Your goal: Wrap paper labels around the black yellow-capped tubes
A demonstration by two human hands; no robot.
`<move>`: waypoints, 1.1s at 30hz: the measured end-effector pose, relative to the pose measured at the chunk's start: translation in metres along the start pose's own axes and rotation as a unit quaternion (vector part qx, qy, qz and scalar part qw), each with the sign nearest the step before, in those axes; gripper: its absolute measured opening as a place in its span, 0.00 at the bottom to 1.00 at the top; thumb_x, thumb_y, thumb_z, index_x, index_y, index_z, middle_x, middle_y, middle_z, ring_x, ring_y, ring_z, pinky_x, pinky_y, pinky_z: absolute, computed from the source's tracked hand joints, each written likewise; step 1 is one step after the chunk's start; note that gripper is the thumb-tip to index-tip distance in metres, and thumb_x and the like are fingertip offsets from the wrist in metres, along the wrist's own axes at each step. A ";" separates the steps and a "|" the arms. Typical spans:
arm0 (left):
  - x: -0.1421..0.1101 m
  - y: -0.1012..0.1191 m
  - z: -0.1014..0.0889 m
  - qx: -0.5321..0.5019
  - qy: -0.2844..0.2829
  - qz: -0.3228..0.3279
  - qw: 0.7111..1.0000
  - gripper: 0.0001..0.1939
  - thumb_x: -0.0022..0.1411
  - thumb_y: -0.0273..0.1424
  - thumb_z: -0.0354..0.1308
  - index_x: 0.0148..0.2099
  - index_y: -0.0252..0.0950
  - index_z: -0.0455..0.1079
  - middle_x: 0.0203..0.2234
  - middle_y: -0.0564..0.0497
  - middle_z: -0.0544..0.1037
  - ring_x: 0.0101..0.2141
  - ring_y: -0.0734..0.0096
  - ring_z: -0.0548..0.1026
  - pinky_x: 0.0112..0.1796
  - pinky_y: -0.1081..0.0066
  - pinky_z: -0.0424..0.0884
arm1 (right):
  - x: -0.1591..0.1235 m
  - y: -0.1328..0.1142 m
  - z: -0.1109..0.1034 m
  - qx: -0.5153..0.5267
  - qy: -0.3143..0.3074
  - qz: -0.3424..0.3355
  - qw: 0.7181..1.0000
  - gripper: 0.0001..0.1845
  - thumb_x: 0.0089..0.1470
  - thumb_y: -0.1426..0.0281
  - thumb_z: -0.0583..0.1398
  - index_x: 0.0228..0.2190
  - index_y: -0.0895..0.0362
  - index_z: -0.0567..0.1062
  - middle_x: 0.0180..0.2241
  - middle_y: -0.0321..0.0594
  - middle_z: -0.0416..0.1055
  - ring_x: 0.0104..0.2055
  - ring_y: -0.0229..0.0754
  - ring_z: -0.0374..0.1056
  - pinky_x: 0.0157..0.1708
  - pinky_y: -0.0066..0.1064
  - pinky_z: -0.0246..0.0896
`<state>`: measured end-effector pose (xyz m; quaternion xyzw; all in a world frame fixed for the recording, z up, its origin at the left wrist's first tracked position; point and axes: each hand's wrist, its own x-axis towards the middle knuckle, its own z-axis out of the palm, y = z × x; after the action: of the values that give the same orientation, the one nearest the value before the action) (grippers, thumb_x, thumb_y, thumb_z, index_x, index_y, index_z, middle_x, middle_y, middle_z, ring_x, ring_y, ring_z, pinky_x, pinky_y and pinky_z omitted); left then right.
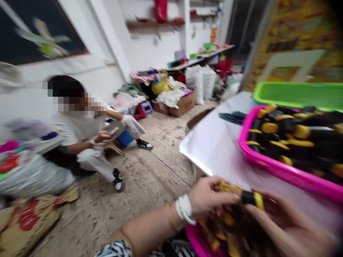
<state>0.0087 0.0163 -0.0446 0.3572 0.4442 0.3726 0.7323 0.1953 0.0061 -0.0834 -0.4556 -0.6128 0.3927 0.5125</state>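
Note:
A small black-and-yellow cylindrical piece (248,197) is held between my two hands, over the table's near edge. My left hand (205,198) has its fingers closed on the yellow end. The other end is pinched by the thumb and fingers of my right hand (286,223), which is blurred. Below them, a pink basket (195,238) holds more yellow and black pieces, partly hidden by my hands. A larger pink basket (278,168) on the table is heaped with similar black-and-yellow pieces (301,147).
Behind the pink basket sits a green basket (297,93) on the white table (211,142), near a dark cloth (232,117). A seated person (80,128) is across the floor at left. Bags, a cardboard box (183,103) and white sacks (195,82) line the wall.

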 end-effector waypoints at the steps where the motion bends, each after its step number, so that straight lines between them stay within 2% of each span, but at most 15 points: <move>1: 0.000 0.005 -0.001 0.010 -0.012 0.001 1.000 0.29 0.44 0.47 0.75 0.41 0.31 0.74 0.21 0.55 0.74 0.18 0.81 0.68 0.19 0.80 0.63 | -0.005 -0.006 -0.006 -0.022 -0.022 0.024 0.999 0.19 0.56 0.62 0.68 0.49 0.50 0.75 0.43 0.39 0.77 0.41 0.45 0.77 0.40 0.34 0.77; 2: 0.002 0.009 -0.002 0.018 -0.028 -0.002 0.999 0.27 0.47 0.46 0.74 0.40 0.31 0.73 0.19 0.56 0.73 0.17 0.81 0.67 0.18 0.80 0.61 | -0.006 -0.013 -0.009 -0.047 -0.022 0.023 0.998 0.19 0.55 0.63 0.68 0.49 0.50 0.75 0.44 0.40 0.77 0.43 0.45 0.77 0.42 0.34 0.77; 4: 0.006 0.014 -0.003 0.019 -0.058 -0.018 0.998 0.26 0.49 0.46 0.73 0.38 0.32 0.70 0.17 0.57 0.73 0.16 0.81 0.67 0.18 0.80 0.61 | 0.000 -0.024 -0.010 -0.074 -0.022 -0.010 0.997 0.17 0.54 0.64 0.69 0.46 0.49 0.76 0.44 0.40 0.75 0.42 0.43 0.76 0.41 0.32 0.77; 6: 0.009 0.016 -0.001 0.006 -0.080 -0.030 0.996 0.26 0.50 0.48 0.72 0.37 0.33 0.69 0.17 0.57 0.73 0.16 0.81 0.68 0.17 0.80 0.60 | 0.007 -0.033 -0.011 -0.098 -0.037 -0.022 0.994 0.18 0.54 0.64 0.69 0.46 0.49 0.76 0.43 0.40 0.75 0.41 0.42 0.76 0.40 0.32 0.77; 9: 0.010 0.016 0.002 -0.011 -0.085 -0.026 0.996 0.25 0.50 0.48 0.72 0.36 0.33 0.68 0.20 0.56 0.75 0.16 0.82 0.68 0.16 0.81 0.60 | 0.011 -0.039 -0.014 -0.094 -0.057 0.004 0.994 0.22 0.55 0.64 0.68 0.51 0.49 0.73 0.44 0.41 0.76 0.40 0.42 0.76 0.40 0.33 0.77; 11: 0.010 0.017 0.002 -0.013 -0.092 -0.014 0.996 0.25 0.51 0.47 0.72 0.39 0.33 0.70 0.20 0.56 0.74 0.16 0.82 0.69 0.17 0.81 0.61 | 0.010 -0.041 -0.017 -0.082 -0.053 0.005 0.995 0.18 0.58 0.66 0.66 0.50 0.50 0.74 0.44 0.41 0.76 0.41 0.42 0.76 0.40 0.34 0.77; 14: 0.009 0.018 0.000 -0.025 -0.106 -0.018 0.994 0.27 0.52 0.47 0.71 0.46 0.33 0.72 0.24 0.54 0.76 0.18 0.80 0.71 0.18 0.80 0.63 | 0.010 -0.044 -0.020 -0.114 -0.045 -0.042 0.992 0.12 0.58 0.69 0.66 0.45 0.50 0.78 0.43 0.41 0.76 0.43 0.43 0.76 0.43 0.34 0.77; 16: 0.009 0.018 -0.002 -0.026 -0.105 -0.022 0.994 0.27 0.54 0.46 0.71 0.48 0.32 0.73 0.26 0.53 0.77 0.20 0.80 0.72 0.18 0.80 0.64 | 0.011 -0.047 -0.021 -0.145 -0.046 -0.067 0.986 0.12 0.57 0.69 0.66 0.44 0.49 0.79 0.44 0.41 0.76 0.45 0.44 0.76 0.43 0.34 0.77; 22: 0.008 0.016 0.008 0.028 -0.072 0.015 0.997 0.24 0.54 0.42 0.72 0.47 0.32 0.75 0.22 0.54 0.76 0.19 0.81 0.70 0.23 0.78 0.66 | 0.014 -0.051 -0.020 -0.178 -0.022 -0.111 0.978 0.12 0.56 0.71 0.66 0.43 0.48 0.80 0.40 0.39 0.77 0.40 0.42 0.77 0.40 0.31 0.76; 25: 0.008 0.018 0.010 0.011 -0.091 0.003 0.996 0.26 0.55 0.44 0.70 0.49 0.33 0.72 0.22 0.54 0.76 0.20 0.78 0.72 0.23 0.77 0.68 | 0.012 -0.046 -0.022 -0.165 -0.024 -0.098 0.981 0.13 0.56 0.71 0.67 0.44 0.48 0.80 0.41 0.39 0.76 0.40 0.42 0.76 0.39 0.32 0.76; 29: 0.006 0.019 0.002 0.008 -0.105 -0.015 0.994 0.30 0.57 0.48 0.68 0.52 0.34 0.66 0.28 0.51 0.78 0.21 0.74 0.75 0.21 0.75 0.69 | 0.008 -0.040 -0.024 -0.167 -0.012 -0.114 0.979 0.14 0.56 0.72 0.67 0.44 0.47 0.80 0.43 0.40 0.75 0.42 0.43 0.76 0.41 0.33 0.76; 31: 0.005 0.017 -0.002 0.023 -0.093 -0.021 0.995 0.28 0.57 0.47 0.68 0.50 0.33 0.67 0.28 0.51 0.77 0.20 0.76 0.73 0.21 0.76 0.68 | 0.007 -0.038 -0.022 -0.170 -0.011 -0.126 0.977 0.14 0.55 0.72 0.67 0.44 0.47 0.81 0.43 0.40 0.76 0.42 0.43 0.77 0.42 0.33 0.76; 33: 0.005 0.016 0.000 0.028 -0.080 -0.004 0.996 0.23 0.58 0.42 0.69 0.47 0.32 0.69 0.28 0.52 0.76 0.21 0.79 0.72 0.24 0.76 0.68 | 0.007 -0.037 -0.020 -0.165 -0.006 -0.111 0.980 0.13 0.54 0.71 0.68 0.43 0.48 0.81 0.41 0.39 0.78 0.40 0.43 0.77 0.40 0.33 0.77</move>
<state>0.0062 0.0278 -0.0331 0.4048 0.3959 0.3272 0.7566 0.2086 0.0025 -0.0431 -0.4611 -0.7189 0.2293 0.4669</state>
